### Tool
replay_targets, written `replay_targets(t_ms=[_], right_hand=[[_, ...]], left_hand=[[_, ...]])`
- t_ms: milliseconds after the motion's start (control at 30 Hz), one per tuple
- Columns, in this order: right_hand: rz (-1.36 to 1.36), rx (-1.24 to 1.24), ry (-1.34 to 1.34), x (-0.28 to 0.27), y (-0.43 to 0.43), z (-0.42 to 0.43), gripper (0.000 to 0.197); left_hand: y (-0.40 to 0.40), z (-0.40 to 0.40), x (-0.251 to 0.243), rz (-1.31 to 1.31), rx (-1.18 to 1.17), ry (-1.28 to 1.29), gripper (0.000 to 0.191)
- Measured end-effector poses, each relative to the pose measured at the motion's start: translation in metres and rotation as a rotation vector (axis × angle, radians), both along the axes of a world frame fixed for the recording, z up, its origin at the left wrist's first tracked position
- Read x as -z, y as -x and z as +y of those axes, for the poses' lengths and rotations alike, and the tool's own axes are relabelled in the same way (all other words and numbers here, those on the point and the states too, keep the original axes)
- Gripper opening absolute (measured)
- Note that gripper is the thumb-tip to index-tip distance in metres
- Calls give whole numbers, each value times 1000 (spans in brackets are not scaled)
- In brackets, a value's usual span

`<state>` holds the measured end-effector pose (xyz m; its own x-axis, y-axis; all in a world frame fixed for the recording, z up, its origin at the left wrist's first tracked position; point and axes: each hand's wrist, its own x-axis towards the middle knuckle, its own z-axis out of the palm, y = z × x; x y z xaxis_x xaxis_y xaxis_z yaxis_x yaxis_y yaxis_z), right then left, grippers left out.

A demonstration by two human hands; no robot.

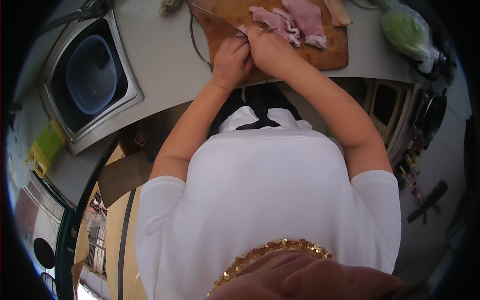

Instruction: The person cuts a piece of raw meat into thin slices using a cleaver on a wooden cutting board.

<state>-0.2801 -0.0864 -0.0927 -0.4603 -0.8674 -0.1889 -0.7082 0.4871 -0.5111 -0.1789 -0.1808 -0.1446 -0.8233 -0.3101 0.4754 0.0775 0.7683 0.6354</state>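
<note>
My right hand (272, 47) is closed around the grip end of a knife, which the fingers hide. Its thin blade (215, 16), seen nearly edge-on, points away and to the left over a wooden cutting board (333, 56). Curled close against the right hand, my left hand (230, 56) has its fingertips on a small piece of pink meat (243, 29) beside the blade. Much of that piece is covered by the fingers. Right of the hands lie a ragged slice of raw meat (275, 22) and a larger slab (307, 18). A pale tan piece (337, 13) rests at the board's right edge.
A dark cord (193, 41) loops off the board's left side. At left, a sink (131, 88) holds a translucent plastic basin (92, 75) below a faucet (84, 15). A bagged green vegetable (405, 32) sits on the right counter. A brown lump (170, 6) lies at the back.
</note>
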Motion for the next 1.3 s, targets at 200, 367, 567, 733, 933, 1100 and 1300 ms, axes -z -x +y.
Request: replay_targets(t_ms=[200, 367, 567, 733, 933, 1100, 1300], right_hand=[[-31, 2, -19, -2, 15, 30, 16], [-32, 13, -75, -24, 18, 44, 19], [-75, -7, -204, -40, -7, 59, 15], [-26, -5, -35, -18, -6, 12, 12], [-80, 13, -273, -41, -23, 67, 13], [77, -33, -44, 2, -9, 4, 13], [-20, -22, -70, -7, 22, 29, 20]], left_hand=[[-3, -6, 0, 14, 1, 4, 19], [-1, -1, 2, 110, -8, -30, 19], [-5, -2, -1, 38, -16, 9, 16], [-1, -6, 1, 56, -48, -10, 18], [-8, -3, 6, 35, -51, -11, 19], [-3, -1, 2, -6, -12, -12, 17], [-5, -6, 10, 100, -23, -9, 16]])
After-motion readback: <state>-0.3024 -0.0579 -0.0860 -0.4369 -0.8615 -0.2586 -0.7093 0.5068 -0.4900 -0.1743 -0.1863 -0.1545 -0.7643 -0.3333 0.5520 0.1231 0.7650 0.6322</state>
